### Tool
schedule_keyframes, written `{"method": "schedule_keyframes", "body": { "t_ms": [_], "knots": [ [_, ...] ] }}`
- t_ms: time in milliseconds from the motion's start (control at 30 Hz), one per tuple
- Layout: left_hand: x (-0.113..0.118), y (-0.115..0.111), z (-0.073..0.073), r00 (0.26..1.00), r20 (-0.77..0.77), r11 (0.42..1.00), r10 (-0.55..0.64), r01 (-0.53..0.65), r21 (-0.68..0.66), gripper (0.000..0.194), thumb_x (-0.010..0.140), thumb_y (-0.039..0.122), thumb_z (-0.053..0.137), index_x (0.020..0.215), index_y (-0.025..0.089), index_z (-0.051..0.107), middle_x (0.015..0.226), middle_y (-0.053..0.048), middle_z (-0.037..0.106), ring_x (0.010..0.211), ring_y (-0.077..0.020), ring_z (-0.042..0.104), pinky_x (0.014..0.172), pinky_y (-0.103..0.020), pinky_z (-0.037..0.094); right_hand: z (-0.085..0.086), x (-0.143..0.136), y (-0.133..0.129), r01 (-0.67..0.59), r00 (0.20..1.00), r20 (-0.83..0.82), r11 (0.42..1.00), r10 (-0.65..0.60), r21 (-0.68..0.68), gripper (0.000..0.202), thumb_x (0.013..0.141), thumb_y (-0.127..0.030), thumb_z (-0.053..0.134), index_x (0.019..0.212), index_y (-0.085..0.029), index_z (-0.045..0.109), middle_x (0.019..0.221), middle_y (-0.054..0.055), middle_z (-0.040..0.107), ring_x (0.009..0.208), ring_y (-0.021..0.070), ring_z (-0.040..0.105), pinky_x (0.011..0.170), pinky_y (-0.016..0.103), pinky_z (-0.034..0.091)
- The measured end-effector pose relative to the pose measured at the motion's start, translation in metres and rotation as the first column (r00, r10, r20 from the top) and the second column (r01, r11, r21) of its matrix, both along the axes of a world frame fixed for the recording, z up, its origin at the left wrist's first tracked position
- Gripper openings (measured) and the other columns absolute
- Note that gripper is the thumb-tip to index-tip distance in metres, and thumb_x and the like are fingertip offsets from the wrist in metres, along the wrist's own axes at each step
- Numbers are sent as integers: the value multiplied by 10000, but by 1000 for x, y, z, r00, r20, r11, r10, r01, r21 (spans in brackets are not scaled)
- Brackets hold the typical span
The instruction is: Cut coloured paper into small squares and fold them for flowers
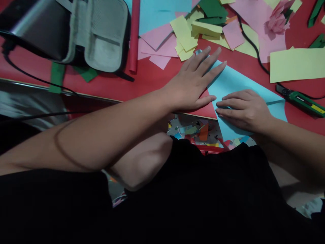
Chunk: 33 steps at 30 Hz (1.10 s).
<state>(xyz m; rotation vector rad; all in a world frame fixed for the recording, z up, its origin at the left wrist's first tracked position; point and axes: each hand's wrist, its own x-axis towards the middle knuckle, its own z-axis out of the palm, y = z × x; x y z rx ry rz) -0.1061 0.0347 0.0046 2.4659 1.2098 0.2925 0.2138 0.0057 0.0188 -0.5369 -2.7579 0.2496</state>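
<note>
A folded sheet of light blue paper (235, 79) lies at the front edge of the red table, with one corner hanging past the edge. Across its left edge rests my left hand (194, 78), palm down with the fingers spread. My right hand (246, 110) lies flat on the lower part of the same sheet, its fingers stretched towards the left. A fold line shows near the sheet's right corner. The undersides of both hands are hidden.
A green utility knife (302, 101) lies right of the sheet, below a yellow paper strip (297, 64). Yellow and pink scraps, a pink paper flower (278, 20) and a black cable (250, 42) lie behind. An open grey-lined case (104, 37) and a red roll (134, 37) stand left.
</note>
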Motion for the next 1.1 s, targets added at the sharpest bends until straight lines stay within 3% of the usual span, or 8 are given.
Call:
{"method": "schedule_keyframes", "body": {
  "t_ms": [167,433,533,667,800,933,1100],
  "knots": [
    [-1,-1,0,1000,18,1000,-6,6,12,1063,1069,655,715,2029,415,328,2133,60,184,2005,-440,88,1623,-739,220,5,1,3,-55,998,41,998,55,-2,315,1237,-231,690,1461,-326,890,1440,54,937,1346,300,826,1037,474,574],
    [-2,-1,-6,1000,-5,998,-27,28,52,1079,1110,663,699,2045,335,269,2151,-57,103,2005,-448,74,1612,-735,126,9,1,1,-95,995,37,995,94,24,324,1239,-179,685,1450,-313,892,1430,58,938,1353,292,812,1028,457,573],
    [-2,-1,-6,999,-21,998,-35,35,46,1090,1128,703,687,2049,324,245,2150,-97,109,2001,-464,78,1606,-731,132,9,0,1,-116,993,2,990,117,83,295,1250,-183,678,1442,-270,884,1393,68,950,1336,289,829,1013,447,588],
    [2,-2,-5,998,-54,998,-13,16,58,1111,1143,764,680,2050,311,225,2145,-138,125,1992,-491,106,1596,-731,139,9,0,0,-85,996,39,995,82,61,307,1248,-175,670,1427,-300,886,1393,40,958,1333,276,844,1044,450,603],
    [9,-9,-5,995,-99,995,13,-4,95,1061,1175,706,667,2034,227,268,2130,-199,160,1984,-478,159,1593,-694,173,9,-1,-1,-109,992,-51,988,115,110,273,1227,-141,709,1412,-245,880,1330,57,971,1281,285,876,976,449,622],
    [14,-16,-6,995,-88,991,44,-32,132,1052,1185,730,666,2027,234,275,2120,-215,198,1977,-475,199,1585,-685,209,8,-1,-2,-109,990,-74,988,118,110,322,1195,-113,746,1447,-261,882,1303,54,975,1253,296,892,949,458,636],
    [14,-20,-6,994,-101,989,52,-37,141,1070,1184,710,673,2033,223,240,2118,-229,191,1974,-481,211,1584,-668,228,9,-3,-4,-96,990,-89,985,110,147,228,1240,-145,720,1369,-253,873,1271,28,982,1208,280,905,913,459,622]
  ]
}}
